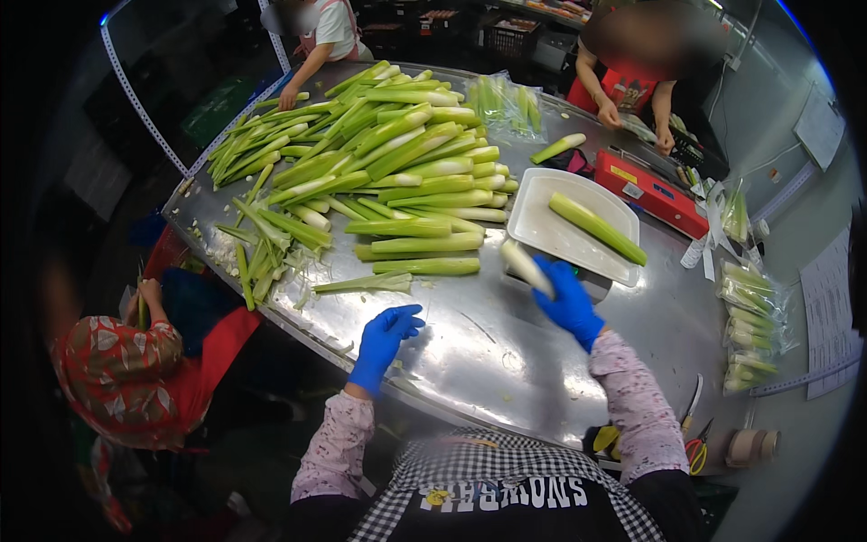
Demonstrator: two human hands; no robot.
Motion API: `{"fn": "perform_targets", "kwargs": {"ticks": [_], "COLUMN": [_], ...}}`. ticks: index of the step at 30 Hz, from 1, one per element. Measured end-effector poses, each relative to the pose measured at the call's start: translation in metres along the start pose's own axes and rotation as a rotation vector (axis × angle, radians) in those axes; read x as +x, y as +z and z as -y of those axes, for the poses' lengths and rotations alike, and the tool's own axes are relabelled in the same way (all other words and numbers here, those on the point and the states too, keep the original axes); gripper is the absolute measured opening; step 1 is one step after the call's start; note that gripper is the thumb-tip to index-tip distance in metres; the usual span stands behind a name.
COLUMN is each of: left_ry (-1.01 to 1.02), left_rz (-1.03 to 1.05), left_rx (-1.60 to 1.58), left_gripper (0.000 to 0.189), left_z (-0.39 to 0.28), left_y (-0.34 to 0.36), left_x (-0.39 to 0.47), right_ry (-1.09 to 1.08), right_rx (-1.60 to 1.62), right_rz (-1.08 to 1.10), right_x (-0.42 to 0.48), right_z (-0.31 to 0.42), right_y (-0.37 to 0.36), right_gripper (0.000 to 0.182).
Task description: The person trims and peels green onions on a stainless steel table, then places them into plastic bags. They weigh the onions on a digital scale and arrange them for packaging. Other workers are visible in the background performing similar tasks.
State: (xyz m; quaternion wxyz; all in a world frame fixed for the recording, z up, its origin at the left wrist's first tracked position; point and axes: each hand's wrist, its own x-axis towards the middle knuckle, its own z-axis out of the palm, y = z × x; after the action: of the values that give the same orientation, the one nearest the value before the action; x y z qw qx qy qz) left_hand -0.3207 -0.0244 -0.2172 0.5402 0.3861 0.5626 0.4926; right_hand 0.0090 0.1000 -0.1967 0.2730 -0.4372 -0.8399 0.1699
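Observation:
My right hand [569,301], in a blue glove, grips a pale vegetable stalk [527,266] just beside a white tray [532,203]. One green stalk [596,227] lies across that tray, which sits on a scale [596,284] partly hidden beneath it. My gloved left hand [385,342] hovers over the steel table's near edge, fingers apart, holding nothing. Ahead of it lie a loose leafy piece [366,282] and a short row of trimmed stalks [427,265]. Behind them rises a large heap of green-and-white stalks [406,142].
Peelings [271,251] litter the table's left edge. A red device [650,193] stands behind the tray. Bagged stalks [748,325], a knife [692,404], scissors [698,450] and tape rolls [748,447] are at right. Co-workers stand at the far side, and another person [135,379] is at left.

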Motion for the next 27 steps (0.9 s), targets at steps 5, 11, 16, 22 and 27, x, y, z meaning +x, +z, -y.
{"fn": "perform_targets", "kwargs": {"ticks": [5, 11, 16, 22, 27], "left_ry": [0.327, 0.873, 0.480, 0.321, 0.116], "left_rz": [-0.103, -0.169, 0.193, 0.197, 0.171], "left_rx": [0.257, 1.240, 1.326, 0.593, -0.095], "left_gripper": [0.023, 0.038, 0.047, 0.031, 0.037], "left_z": [0.018, -0.045, -0.036, -0.043, -0.065], "left_y": [-0.022, -0.022, -0.059, -0.059, -0.005], "left_x": [0.080, 0.182, 0.229, 0.208, 0.096], "right_ry": [-0.038, 0.084, -0.105, 0.564, 0.387], "right_rx": [-0.200, -0.639, 0.046, 0.973, 0.955], "right_rz": [-0.354, -0.217, -0.269, 0.045, 0.014], "right_x": [0.094, 0.096, 0.102, 0.067, 0.067], "right_z": [-0.060, -0.137, 0.016, 0.047, 0.113], "right_y": [-0.111, -0.080, -0.024, 0.048, 0.067], "right_gripper": [0.052, 0.047, 0.034, 0.028, 0.047]}}
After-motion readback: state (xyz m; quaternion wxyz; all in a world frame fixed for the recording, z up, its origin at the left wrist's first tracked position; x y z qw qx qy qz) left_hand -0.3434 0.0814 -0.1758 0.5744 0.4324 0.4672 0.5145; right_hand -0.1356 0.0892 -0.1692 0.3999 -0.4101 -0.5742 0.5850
